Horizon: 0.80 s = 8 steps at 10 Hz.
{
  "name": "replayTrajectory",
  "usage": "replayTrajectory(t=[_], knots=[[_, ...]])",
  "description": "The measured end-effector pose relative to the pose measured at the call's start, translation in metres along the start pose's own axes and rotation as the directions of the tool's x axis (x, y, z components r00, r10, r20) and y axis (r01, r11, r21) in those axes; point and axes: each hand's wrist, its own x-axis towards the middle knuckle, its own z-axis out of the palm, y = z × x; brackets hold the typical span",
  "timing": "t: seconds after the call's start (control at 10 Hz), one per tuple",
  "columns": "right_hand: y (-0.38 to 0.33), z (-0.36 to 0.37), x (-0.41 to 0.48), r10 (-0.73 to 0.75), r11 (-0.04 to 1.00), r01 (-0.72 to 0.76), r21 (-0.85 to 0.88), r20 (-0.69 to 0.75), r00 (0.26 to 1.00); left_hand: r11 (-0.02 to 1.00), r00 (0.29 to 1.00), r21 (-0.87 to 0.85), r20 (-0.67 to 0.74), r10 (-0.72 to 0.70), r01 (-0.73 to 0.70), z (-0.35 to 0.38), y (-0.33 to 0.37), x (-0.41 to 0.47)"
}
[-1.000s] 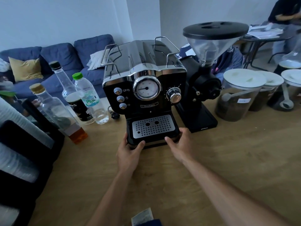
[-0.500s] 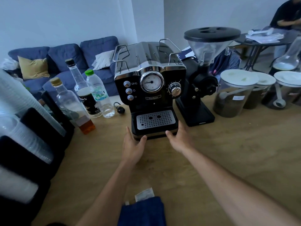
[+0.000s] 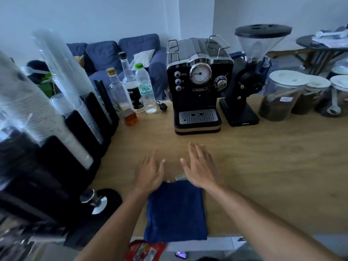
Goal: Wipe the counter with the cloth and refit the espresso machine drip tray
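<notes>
A black and chrome espresso machine (image 3: 199, 80) stands at the back of the wooden counter (image 3: 263, 166). Its drip tray (image 3: 197, 120), with a perforated metal grate, sits in the machine's base. A folded dark blue cloth (image 3: 176, 211) lies flat at the counter's near edge, a white tag showing at its far end. My left hand (image 3: 150, 172) hovers open just beyond the cloth's far left corner. My right hand (image 3: 200, 166) is open too, fingers spread, over the cloth's far right corner. Both hands hold nothing and are well short of the machine.
A black coffee grinder (image 3: 248, 81) stands right of the machine, then lidded jars (image 3: 282, 98). Three bottles (image 3: 131, 91) stand to its left. Tall stacks of plastic cups (image 3: 62, 81) in black holders line the left side. A portafilter (image 3: 96, 200) lies at lower left.
Both hands have let go of the drip tray and pulled back toward me, ending above the cloth's far end. The view has drawn back and more of the cloth shows.
</notes>
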Motion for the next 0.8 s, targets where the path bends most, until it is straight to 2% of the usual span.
replayTrajectory(t=[0.1, 0.2, 0.4, 0.6, 0.7, 0.8], knots=[[-0.016, 0.013, -0.029, -0.042, 0.999, 0.041, 0.018, 0.062, 0.997, 0.997, 0.998, 0.071, 0.058, -0.018, 0.014, 0.000, -0.023, -0.035], [-0.029, 0.030, -0.049, -0.058, 0.998, 0.056, 0.020, 0.122, 0.991, 0.973, 0.998, 0.230, 0.053, -0.037, 0.024, 0.004, -0.044, -0.061], [-0.032, 0.050, -0.067, -0.075, 0.981, 0.090, -0.174, 0.087, 0.993, 0.952, 0.999, 0.307, 0.035, 0.004, -0.015, 0.004, -0.059, -0.077], [-0.035, 0.053, -0.065, -0.075, 0.980, 0.090, -0.179, 0.089, 0.993, 0.924, 0.999, 0.382, 0.040, 0.018, -0.032, 0.006, -0.065, -0.082], [-0.031, 0.053, -0.064, -0.076, 0.994, 0.082, -0.076, 0.075, 0.994, 0.928, 0.999, 0.370, 0.049, 0.021, -0.038, 0.006, -0.064, -0.083], [-0.035, 0.038, -0.063, -0.024, 0.995, 0.025, 0.098, -0.016, 1.000, 0.935, 0.999, 0.354, 0.046, -0.008, -0.009, 0.006, -0.064, -0.082]])
